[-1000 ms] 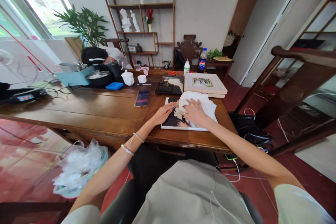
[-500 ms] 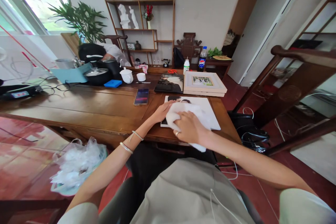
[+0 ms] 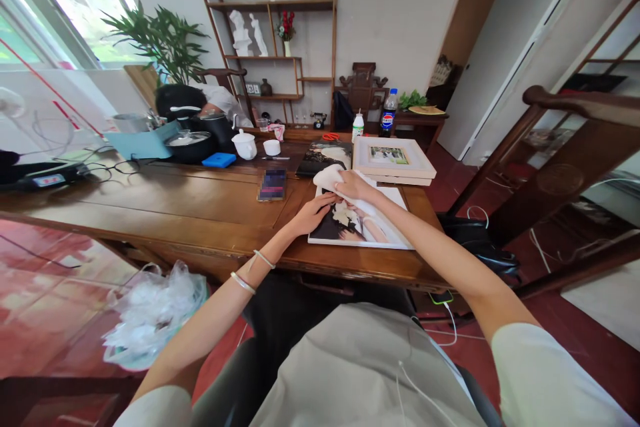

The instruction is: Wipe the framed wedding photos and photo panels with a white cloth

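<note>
A white-edged photo panel [image 3: 353, 221] lies flat at the table's near edge, its print showing pale flowers against dark clothing. My left hand [image 3: 313, 213] rests on its left side with the fingers stretched out flat. Over the panel's far edge, my right hand [image 3: 354, 185] grips a bunched white cloth [image 3: 327, 177]. The cloth and both hands cover the upper part of the picture. Just behind lies a dark photo panel [image 3: 320, 155], and beside that a white framed picture [image 3: 393, 157] rests on a stack.
A phone [image 3: 272, 185] lies left of the panel on the wooden table [image 3: 215, 203]. Farther back stand a white lidded cup [image 3: 245, 145], a small white bottle [image 3: 358, 127] and a cola bottle [image 3: 389, 113]. A bin of plastic bags [image 3: 155, 313] is on the floor at left.
My right hand has moved the cloth away from me to the panel's far edge, uncovering the lower part of the picture. My left hand stays on the panel's left side.
</note>
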`<state>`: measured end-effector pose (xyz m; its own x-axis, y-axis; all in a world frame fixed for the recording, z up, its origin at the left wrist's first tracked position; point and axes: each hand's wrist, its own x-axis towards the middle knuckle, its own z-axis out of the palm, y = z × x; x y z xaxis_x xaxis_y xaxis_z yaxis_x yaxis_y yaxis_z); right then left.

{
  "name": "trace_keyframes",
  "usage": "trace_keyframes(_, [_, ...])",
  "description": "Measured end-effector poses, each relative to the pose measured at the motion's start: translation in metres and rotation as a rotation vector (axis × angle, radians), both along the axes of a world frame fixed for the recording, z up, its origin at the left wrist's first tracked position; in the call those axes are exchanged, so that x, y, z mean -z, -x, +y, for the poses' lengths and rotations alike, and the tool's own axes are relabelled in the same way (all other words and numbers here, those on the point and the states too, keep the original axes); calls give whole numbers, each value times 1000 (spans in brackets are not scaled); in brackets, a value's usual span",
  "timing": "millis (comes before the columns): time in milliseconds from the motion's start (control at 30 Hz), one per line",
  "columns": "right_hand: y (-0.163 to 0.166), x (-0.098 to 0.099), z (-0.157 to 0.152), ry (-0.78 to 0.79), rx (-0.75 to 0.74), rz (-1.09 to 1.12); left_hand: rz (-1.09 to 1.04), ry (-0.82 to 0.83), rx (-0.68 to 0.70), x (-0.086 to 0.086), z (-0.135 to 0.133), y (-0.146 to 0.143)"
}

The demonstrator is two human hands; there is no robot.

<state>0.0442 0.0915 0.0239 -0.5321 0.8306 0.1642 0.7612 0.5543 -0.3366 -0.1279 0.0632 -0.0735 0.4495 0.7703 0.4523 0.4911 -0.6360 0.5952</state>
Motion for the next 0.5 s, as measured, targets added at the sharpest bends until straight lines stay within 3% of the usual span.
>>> trace_keyframes(167, [-11,1,1,-56,-9,-143,-18,-1,26,-2,-1,-1])
trace_keyframes(500, [-119,15,-21,-136,259,-340,12,22,25,-4,-2,-2])
